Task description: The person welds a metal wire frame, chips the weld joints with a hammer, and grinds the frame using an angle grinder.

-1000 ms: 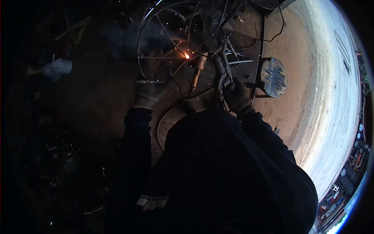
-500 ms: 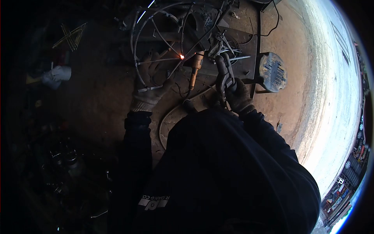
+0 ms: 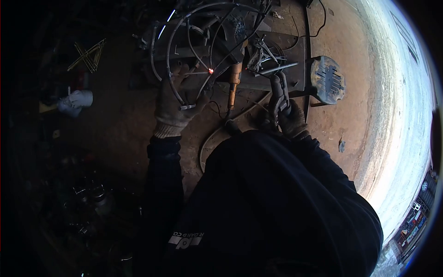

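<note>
In the head view, my gloved left hand [image 3: 174,108] grips the lower end of a round metal rod frame [image 3: 171,44], with curved rods and spokes. A joint where several spokes meet glows red-orange [image 3: 210,71]. My gloved right hand [image 3: 293,121] is closed around a welding electrode holder [image 3: 278,90]. From its jaw a thin electrode [image 3: 260,73] points left; its tip glows faintly, apart from the frame. Between my hands lies an orange angle grinder [image 3: 235,81] with its cable toward me. Locking pliers [image 3: 264,51] lie beyond the holder.
A dark metal worktable [image 3: 295,44] carries a metal tube [image 3: 282,67] and other metal pieces. To its right stands a small stool [image 3: 327,79]. A cable [image 3: 210,138] curves over the brown floor. At the left are crossed thin rods [image 3: 87,55] and a white bundle [image 3: 76,100].
The electrode holder has drawn back right and toward me, its tip now away from the glowing joint. The frame appears turned slightly in my left hand; the whole view has shifted a little.
</note>
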Tool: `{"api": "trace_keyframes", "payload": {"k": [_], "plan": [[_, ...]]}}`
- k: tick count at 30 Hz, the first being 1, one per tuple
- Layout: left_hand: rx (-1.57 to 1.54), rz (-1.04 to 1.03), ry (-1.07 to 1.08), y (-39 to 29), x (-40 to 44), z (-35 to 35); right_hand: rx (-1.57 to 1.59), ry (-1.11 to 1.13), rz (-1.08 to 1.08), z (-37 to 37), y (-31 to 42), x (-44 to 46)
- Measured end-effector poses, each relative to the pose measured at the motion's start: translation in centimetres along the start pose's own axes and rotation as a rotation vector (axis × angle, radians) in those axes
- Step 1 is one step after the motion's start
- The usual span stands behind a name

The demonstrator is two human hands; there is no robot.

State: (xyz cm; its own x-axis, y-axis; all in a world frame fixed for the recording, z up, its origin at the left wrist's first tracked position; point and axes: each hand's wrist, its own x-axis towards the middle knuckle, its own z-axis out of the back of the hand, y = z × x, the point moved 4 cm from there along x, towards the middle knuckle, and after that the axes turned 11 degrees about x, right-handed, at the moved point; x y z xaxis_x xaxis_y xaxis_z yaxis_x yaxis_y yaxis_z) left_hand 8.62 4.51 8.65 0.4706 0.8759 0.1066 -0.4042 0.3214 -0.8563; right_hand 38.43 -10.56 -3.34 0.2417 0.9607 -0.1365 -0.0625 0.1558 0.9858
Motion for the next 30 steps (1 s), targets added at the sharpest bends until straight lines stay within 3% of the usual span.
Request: {"api": "trace_keyframes", "payload": {"k": [1,2,4,11,14,16,23,25,30], "plan": [[-0.173,0.021,-0.023,-0.4,0.1,0.0,0.007,-0.016,-0.007,0.3,-0.5,0.0],[-0.164,0.017,-0.013,-0.5,0.3,0.3,0.018,-0.025,-0.005,0.4,-1.2,-0.1],[-0.029,-0.205,-0.063,-1.6,0.7,1.0,0.005,-0.069,-0.053,1.2,-2.9,-0.1],[-0.224,-0.293,-0.091,-4.7,2.3,2.3,0.194,-0.127,-0.192,3.2,-6.4,0.6],[-0.595,0.023,-0.161,-3.5,2.9,2.6,0.162,-0.172,-0.134,3.6,-5.1,1.0],[-0.468,-0.354,-0.078,-6.6,3.2,2.6,0.192,-0.178,-0.151,3.7,-5.0,1.1],[-0.534,-0.219,-0.109,-5.8,2.9,3.4,0.212,-0.155,-0.224,4.3,-5.7,1.3],[-0.333,-0.223,-0.213,-6.0,2.7,2.6,0.220,-0.148,-0.198,4.2,-5.8,1.3],[-0.160,-0.151,-0.276,-3.4,1.7,0.3,0.158,-0.102,-0.083,3.5,-4.6,1.1]]}}
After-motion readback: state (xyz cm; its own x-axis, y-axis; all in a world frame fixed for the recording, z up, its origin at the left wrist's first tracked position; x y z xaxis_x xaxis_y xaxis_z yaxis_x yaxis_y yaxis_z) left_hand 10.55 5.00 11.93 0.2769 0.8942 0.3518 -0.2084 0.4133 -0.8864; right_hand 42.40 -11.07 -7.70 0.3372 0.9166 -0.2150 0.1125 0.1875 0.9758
